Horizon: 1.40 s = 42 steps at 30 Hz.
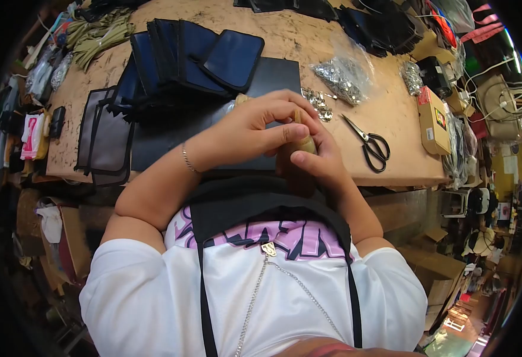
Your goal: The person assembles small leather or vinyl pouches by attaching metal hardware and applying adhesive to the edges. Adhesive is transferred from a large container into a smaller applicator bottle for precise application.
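Observation:
Close in front of my body, both hands meet around what looks like a brown bottle (pixel 295 171) with a ribbed tan top and a narrow upright tip. My left hand (pixel 271 123) is closed at the upper part, its thumb against the tan top. Wrapped from the other side, my right hand (pixel 324 152) has its thumb pressed near the ribbed part. Fingers hide much of the item. Beyond the hands lie small metal pieces (pixel 319 106). Black-handled scissors (pixel 370 144) rest to the right. A dark mat (pixel 284 74) lies beneath and behind my left hand.
Dark blue, black-edged panels (pixel 198 56) are fanned in a pile at the left back, beside grey panels (pixel 107 140). A plastic bag of metal parts (pixel 345 77) and a cardboard box (pixel 433 124) stand right. Olive straps (pixel 100 37) lie far left.

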### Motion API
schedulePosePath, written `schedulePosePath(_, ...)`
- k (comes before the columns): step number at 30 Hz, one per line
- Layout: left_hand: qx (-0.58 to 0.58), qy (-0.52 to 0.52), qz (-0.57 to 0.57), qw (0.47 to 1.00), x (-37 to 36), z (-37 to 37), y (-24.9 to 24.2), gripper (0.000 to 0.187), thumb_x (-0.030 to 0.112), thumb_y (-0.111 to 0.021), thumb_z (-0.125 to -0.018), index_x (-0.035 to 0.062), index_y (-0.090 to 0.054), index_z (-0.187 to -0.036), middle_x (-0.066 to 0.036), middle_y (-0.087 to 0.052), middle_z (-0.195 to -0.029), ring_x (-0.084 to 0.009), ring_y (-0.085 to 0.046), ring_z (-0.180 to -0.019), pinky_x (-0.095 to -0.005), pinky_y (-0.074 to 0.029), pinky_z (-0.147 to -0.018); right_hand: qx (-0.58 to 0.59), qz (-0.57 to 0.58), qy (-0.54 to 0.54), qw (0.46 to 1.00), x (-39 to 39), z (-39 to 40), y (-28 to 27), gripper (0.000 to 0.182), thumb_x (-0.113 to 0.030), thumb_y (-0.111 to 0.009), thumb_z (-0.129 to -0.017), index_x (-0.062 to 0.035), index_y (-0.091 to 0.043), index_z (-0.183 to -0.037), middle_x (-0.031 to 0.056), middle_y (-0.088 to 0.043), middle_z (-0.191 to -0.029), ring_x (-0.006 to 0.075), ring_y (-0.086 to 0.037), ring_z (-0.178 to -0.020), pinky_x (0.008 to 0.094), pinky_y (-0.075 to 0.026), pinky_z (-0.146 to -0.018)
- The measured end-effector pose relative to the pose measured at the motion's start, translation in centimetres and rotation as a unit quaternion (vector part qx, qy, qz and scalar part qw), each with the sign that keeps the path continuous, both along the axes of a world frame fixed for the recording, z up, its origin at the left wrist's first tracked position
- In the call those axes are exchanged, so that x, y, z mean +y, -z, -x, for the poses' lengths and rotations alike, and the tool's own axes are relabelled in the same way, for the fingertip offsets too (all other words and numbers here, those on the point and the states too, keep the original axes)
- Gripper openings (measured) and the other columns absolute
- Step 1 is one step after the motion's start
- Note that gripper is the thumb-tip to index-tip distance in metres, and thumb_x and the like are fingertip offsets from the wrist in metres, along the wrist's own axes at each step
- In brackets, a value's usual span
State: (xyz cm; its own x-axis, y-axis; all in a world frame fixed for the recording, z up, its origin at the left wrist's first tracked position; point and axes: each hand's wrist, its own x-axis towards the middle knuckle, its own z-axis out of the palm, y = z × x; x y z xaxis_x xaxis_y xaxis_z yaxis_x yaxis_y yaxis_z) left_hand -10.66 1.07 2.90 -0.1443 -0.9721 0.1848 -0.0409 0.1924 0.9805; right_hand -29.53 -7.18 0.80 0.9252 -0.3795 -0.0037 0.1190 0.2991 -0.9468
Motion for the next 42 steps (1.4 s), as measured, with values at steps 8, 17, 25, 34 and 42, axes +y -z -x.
schedulePosePath(8, 0.023, -0.18, 0.09, 0.979, -1.1, 1.7, 3.3, 0.048, 0.026, -0.045, -0.108, -0.0014, -0.062, -0.072, -0.008, -0.062, -0.078, -0.0148, -0.058, -0.076, -0.0278, -0.047, -0.076, 0.003, 0.172, 0.108, 0.979, 1.7, -1.7, 2.8, 0.066, -0.02, -0.081, -0.082, 0.0009, -0.05, -0.136, 0.0066, -0.059, -0.125, 0.0152, -0.055, -0.117, 0.0296, -0.042, -0.102)
schedulePosePath(17, 0.165, -0.037, -0.094, 0.981, 1.1, 0.1, 1.6, 0.04, 0.036, -0.048, -0.107, 0.0005, -0.066, -0.111, -0.005, -0.068, -0.102, -0.011, -0.064, -0.089, -0.026, -0.051, -0.08, 0.06, -0.092, 0.026, 0.994, 1.8, -1.3, 2.2, 0.071, -0.053, -0.07, -0.08, -0.0024, -0.05, -0.126, 0.0136, -0.063, -0.095, 0.0233, -0.066, -0.077, 0.0331, -0.056, -0.069)
schedulePosePath(25, 0.117, -0.153, -0.019, 0.981, 0.7, 1.1, 3.9, 0.04, 0.034, -0.047, -0.107, 0.0004, -0.067, -0.095, -0.004, -0.064, -0.087, -0.0094, -0.058, -0.074, -0.024, -0.046, -0.068, 0.053, -0.118, -0.013, 0.991, 2.6, -1.8, 2.8, 0.06, -0.044, -0.066, -0.087, -0.0005, -0.05, -0.126, 0.0137, -0.064, -0.095, 0.0234, -0.067, -0.078, 0.0344, -0.056, -0.071)
schedulePosePath(34, 0.24, -0.062, -0.14, 0.959, 1.7, 0.6, 1.4, 0.033, 0.029, -0.051, -0.105, 0.0003, -0.068, -0.105, -0.006, -0.068, -0.1, -0.0117, -0.064, -0.09, -0.0243, -0.05, -0.074, 0.052, -0.086, 0.021, 0.995, 2.5, -1.3, 2.9, 0.062, -0.048, -0.067, -0.086, 0.0012, -0.051, -0.121, 0.0132, -0.064, -0.094, 0.0247, -0.067, -0.075, 0.0341, -0.057, -0.071)
schedulePosePath(42, 0.124, -0.224, -0.025, 0.966, 0.8, 1.9, 4.2, 0.035, 0.026, -0.051, -0.106, 0.0013, -0.068, -0.088, -0.003, -0.066, -0.083, -0.0097, -0.06, -0.075, -0.0259, -0.05, -0.072, 0.081, 0.174, 0.11, 0.975, 2.9, -2.2, 3.9, 0.061, -0.025, -0.075, -0.088, 0.0006, -0.048, -0.136, 0.0117, -0.062, -0.117, 0.0164, -0.06, -0.109, 0.0308, -0.048, -0.096)
